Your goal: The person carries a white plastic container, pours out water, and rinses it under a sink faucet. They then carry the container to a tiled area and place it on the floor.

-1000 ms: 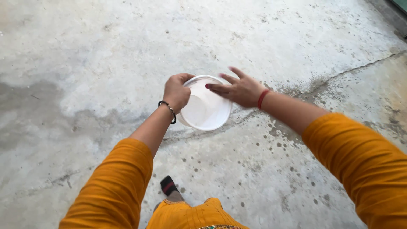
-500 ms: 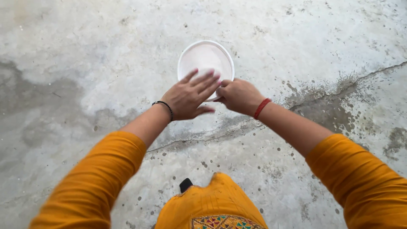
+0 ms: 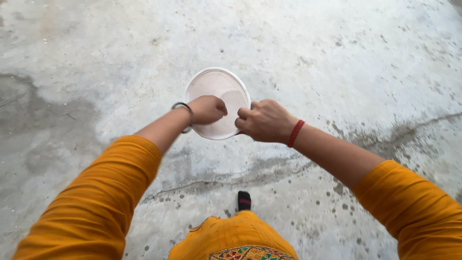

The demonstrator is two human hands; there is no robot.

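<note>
Bowl: white bowl point(image 3: 219, 96) held over the wet floor point(image 3: 361, 62).
Left hand point(image 3: 207, 109): fisted, seemingly pinching the bowl's near rim.
Right hand point(image 3: 264, 120): closed on the rim's right side, equally near.
</note>
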